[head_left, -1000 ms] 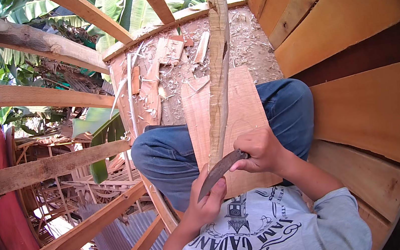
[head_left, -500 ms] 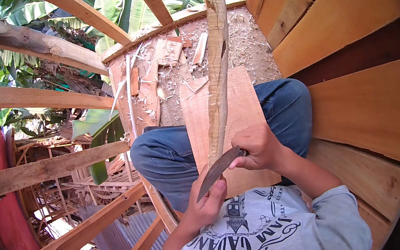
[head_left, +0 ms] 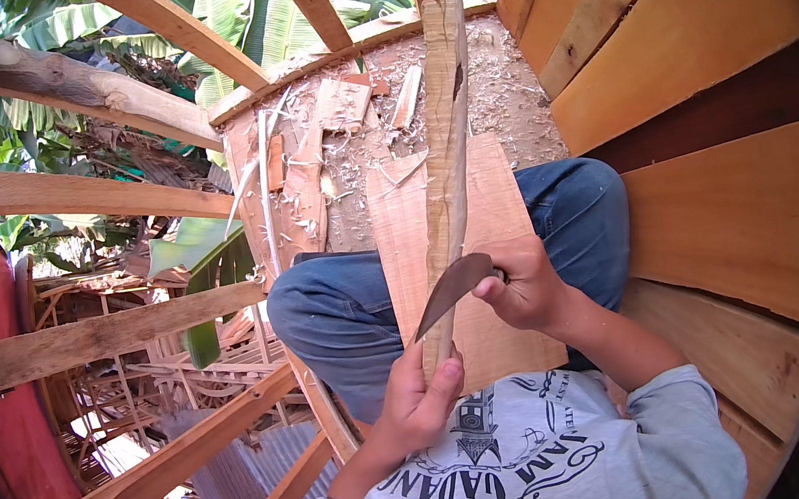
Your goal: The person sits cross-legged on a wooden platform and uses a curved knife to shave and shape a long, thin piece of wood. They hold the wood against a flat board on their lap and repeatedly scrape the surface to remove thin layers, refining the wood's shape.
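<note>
A long rough wooden pole (head_left: 447,142) slants from my waist up past the far edge of the floor. Its near end sits in my left hand (head_left: 417,394), whose fingers are wrapped round it. My right hand (head_left: 522,284) is closed on the handle of a knife (head_left: 450,290) with a broad, dark, curved blade. That blade lies across the pole just beyond my left hand, its tip toward the left. Most of the handle is hidden in my fist. Beneath the pole, a flat pale board (head_left: 494,197) rests across my lap between my knees.
Wood shavings and offcuts (head_left: 343,103) litter the floor ahead. A wall of planks (head_left: 738,215) stands close on my right. On my left, open wooden rails (head_left: 118,332) look out over corrugated sheets (head_left: 268,474) and a heap of lumber. Banana leaves (head_left: 238,18) hang beyond the far edge.
My right hand and the knife have moved up along the pole, away from my left hand. More of the pole's near end now shows between them. My left hand still grips it.
</note>
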Tool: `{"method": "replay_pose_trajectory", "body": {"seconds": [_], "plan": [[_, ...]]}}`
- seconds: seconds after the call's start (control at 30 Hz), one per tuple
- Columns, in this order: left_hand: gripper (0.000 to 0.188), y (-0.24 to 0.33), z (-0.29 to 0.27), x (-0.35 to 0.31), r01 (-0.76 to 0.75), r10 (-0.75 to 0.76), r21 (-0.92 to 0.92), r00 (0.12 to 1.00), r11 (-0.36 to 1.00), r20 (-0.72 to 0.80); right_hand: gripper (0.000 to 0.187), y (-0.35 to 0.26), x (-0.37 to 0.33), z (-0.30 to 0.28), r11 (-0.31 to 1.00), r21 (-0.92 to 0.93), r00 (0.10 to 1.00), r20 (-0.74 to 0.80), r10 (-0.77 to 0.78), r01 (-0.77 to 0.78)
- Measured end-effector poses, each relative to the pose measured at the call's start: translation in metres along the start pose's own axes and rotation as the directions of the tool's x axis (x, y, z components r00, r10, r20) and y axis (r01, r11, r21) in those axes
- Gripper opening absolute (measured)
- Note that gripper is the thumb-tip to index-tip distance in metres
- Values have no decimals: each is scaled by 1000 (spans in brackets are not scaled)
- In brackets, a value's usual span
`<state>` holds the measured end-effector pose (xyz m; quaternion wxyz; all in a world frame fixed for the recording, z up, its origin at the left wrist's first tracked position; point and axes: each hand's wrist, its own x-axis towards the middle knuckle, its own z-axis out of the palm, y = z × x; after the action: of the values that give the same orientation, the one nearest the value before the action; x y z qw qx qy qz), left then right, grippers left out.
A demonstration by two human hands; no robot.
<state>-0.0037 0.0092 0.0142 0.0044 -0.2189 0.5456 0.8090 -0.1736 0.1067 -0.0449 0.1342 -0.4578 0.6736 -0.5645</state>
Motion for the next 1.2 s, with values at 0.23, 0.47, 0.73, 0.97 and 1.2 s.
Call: {"method": "replay_pose_trajectory", "body": {"seconds": [0.23, 0.47, 0.73, 0.97, 1.2], "plan": [[19, -5, -4, -3, 2, -2, -8, 1000, 1000, -18, 48, 3, 7, 8, 989, 130, 996, -43, 74, -68], [16, -5, -5, -3, 30, -31, -54, 999, 998, -18, 48, 7, -6, 13, 979, 147, 984, -83, 156, -142], [18, -10, -6, -2, 78, -78, -14, 997, 997, 14, 47, 8, -10, -3, 979, 131, 983, -84, 166, -154], [18, -12, -8, -4, 43, -44, 67, 999, 997, 7, 46, 5, -17, 4, 964, 195, 980, -45, 196, -183], [16, -15, -10, -5, 70, -71, 59, 997, 996, 7, 47, 13, -17, 2, 998, 60, 999, -22, 24, -23]]}}
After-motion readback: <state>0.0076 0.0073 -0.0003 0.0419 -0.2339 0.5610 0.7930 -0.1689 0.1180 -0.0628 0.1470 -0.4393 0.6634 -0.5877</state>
